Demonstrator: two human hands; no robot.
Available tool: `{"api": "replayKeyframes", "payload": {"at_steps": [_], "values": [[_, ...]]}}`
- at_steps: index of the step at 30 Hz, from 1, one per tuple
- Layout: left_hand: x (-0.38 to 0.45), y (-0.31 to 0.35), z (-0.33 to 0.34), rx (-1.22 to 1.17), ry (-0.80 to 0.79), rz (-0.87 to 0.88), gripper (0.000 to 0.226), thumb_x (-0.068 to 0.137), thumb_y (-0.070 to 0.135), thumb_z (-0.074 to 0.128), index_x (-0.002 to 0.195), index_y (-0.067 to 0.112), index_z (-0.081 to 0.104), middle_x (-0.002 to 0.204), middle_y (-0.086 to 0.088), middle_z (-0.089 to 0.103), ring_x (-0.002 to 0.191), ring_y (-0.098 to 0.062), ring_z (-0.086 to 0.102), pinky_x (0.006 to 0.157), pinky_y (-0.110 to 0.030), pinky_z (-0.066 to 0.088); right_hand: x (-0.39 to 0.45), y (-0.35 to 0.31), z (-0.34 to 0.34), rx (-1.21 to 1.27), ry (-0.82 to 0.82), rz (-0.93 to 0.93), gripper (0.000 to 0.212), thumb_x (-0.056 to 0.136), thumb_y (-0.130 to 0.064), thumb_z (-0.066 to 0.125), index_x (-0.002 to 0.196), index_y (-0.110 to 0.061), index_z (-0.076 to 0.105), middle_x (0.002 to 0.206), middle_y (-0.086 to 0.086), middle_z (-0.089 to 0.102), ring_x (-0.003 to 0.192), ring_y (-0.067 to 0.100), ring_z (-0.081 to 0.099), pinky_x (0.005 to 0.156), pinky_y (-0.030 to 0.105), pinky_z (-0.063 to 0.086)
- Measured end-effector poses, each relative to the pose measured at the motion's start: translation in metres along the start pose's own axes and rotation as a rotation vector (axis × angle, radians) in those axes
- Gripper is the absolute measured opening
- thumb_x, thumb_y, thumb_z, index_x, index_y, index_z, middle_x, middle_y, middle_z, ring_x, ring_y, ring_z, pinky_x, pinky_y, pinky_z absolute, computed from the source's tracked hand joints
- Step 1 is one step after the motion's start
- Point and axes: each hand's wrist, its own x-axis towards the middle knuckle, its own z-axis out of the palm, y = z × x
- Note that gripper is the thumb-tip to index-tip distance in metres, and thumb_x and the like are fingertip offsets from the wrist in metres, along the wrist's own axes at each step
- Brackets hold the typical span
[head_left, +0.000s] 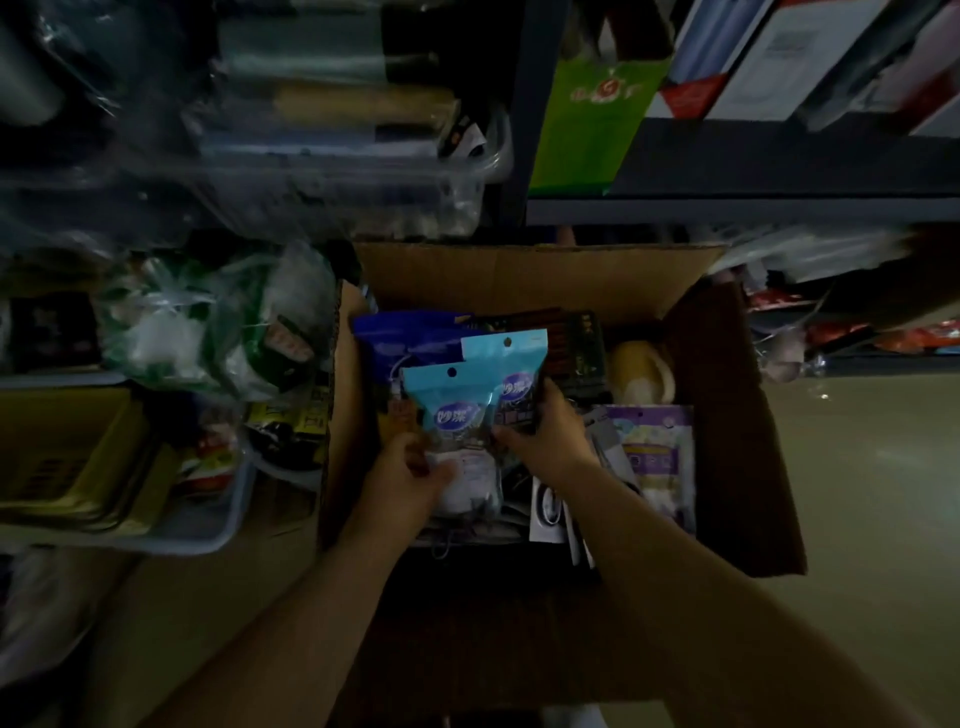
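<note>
Open cardboard box (530, 275) on floor w/ mixed pkgs inside. Left hand (402, 480) grips front light-blue pack (449, 410); right hand (545, 439) grips 2nd light-blue pack (514, 369) just behind, both over box. Purple pack (657, 452) lies inside at right.

crowded box (519, 280) (seemingly tight), open floor (857, 467) rightward

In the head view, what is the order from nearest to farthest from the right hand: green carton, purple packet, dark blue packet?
1. purple packet, just right of the right hand.
2. dark blue packet, farther back, to the left.
3. green carton, on the far shelf.
</note>
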Motion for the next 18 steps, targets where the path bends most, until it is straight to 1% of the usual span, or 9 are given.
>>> {"api": "replayKeyframes", "payload": {"at_steps": [2,3,5,7,8,10,12,14,18], "values": [[0.000,0.001,0.000,-0.015,-0.008,0.004,0.024,0.083,0.013,0.071,0.100,0.008,0.055,0.092,-0.007,0.063,0.081,-0.018,0.061,0.065,-0.028,0.049,0.007,-0.002,0.002,0.075,0.008,0.021,0.119,0.041,-0.070,0.068,0.145,-0.028,0.027,0.140,0.002,0.050,0.131,0.030,0.042,0.107,0.054,0.037],[-0.001,0.002,-0.001,-0.041,-0.013,0.005,0.023,0.084,0.012,0.070,0.098,0.002,0.055,0.091,-0.008,0.064,0.080,-0.020,0.062,0.061,-0.026,0.047,0.006,-0.005,0.002,0.114,0.011,0.029,0.112,0.044,-0.065,0.072,0.141,-0.028,0.032,0.136,0.002,0.052,0.130,0.031,0.043,0.106,0.054,0.037],[-0.002,0.003,-0.002,-0.118,-0.048,-0.003,0.025,0.085,0.009,0.069,0.101,-0.005,0.056,0.099,-0.018,0.067,0.085,-0.024,0.065,0.063,-0.026,0.049,0.001,-0.008,0.003,0.159,0.023,0.024,0.082,0.058,-0.049,0.077,0.130,-0.032,0.041,0.127,0.000,0.057,0.126,0.030,0.045,0.104,0.054,0.039],[-0.011,0.011,-0.006,-0.180,-0.091,0.034,0.022,0.087,0.007,0.065,0.106,0.002,0.054,0.106,-0.015,0.066,0.088,-0.017,0.065,0.065,-0.022,0.052,-0.012,-0.016,0.003,0.209,0.068,-0.013,0.062,0.065,-0.042,0.079,0.116,-0.039,0.045,0.118,-0.002,0.059,0.120,0.027,0.049,0.101,0.052,0.043],[-0.017,0.015,-0.009,-0.222,-0.100,0.053,0.022,0.089,0.006,0.064,0.106,0.009,0.052,0.106,-0.008,0.065,0.089,-0.012,0.063,0.067,-0.021,0.052,-0.020,-0.021,0.001,0.261,0.091,-0.036,0.057,0.066,-0.039,0.081,0.111,-0.039,0.045,0.114,-0.004,0.060,0.115,0.025,0.053,0.099,0.050,0.046],[-0.028,0.025,-0.019,-0.268,-0.067,0.082,0.023,0.089,0.009,0.063,0.102,0.021,0.049,0.104,0.000,0.062,0.091,-0.012,0.060,0.075,-0.027,0.051,-0.035,-0.031,-0.006,0.389,0.116,-0.086,0.046,0.074,-0.025,0.082,0.104,-0.031,0.048,0.107,-0.005,0.062,0.105,0.019,0.060,0.093,0.040,0.051],[-0.037,0.035,-0.033,-0.336,-0.038,0.114,0.017,0.090,0.010,0.062,0.097,0.020,0.050,0.100,-0.003,0.062,0.090,-0.015,0.061,0.077,-0.031,0.051,-0.051,-0.042,-0.018,0.456,0.130,-0.147,0.040,0.078,-0.017,0.079,0.105,-0.027,0.051,0.105,-0.005,0.064,0.099,0.016,0.062,0.086,0.033,0.051],[-0.044,0.051,-0.049,-0.455,-0.042,0.133,0.013,0.092,0.008,0.058,0.093,0.020,0.052,0.098,-0.005,0.064,0.084,-0.015,0.062,0.071,-0.031,0.051,-0.068,-0.054,-0.035,0.509,0.145,-0.213,0.041,0.081,-0.013,0.075,0.113,-0.022,0.052,0.108,-0.002,0.065,0.096,0.014,0.064,0.083,0.031,0.053],[-0.061,0.087,-0.079,-0.703,-0.174,0.136,0.020,0.095,0.004,0.048,0.099,0.019,0.059,0.096,-0.005,0.068,0.083,-0.019,0.065,0.068,-0.033,0.052,-0.101,-0.079,-0.067,0.594,0.139,-0.277,0.034,0.084,-0.007,0.071,0.107,-0.024,0.053,0.103,0.000,0.067,0.090,0.012,0.067,0.071,0.025,0.057]]}}
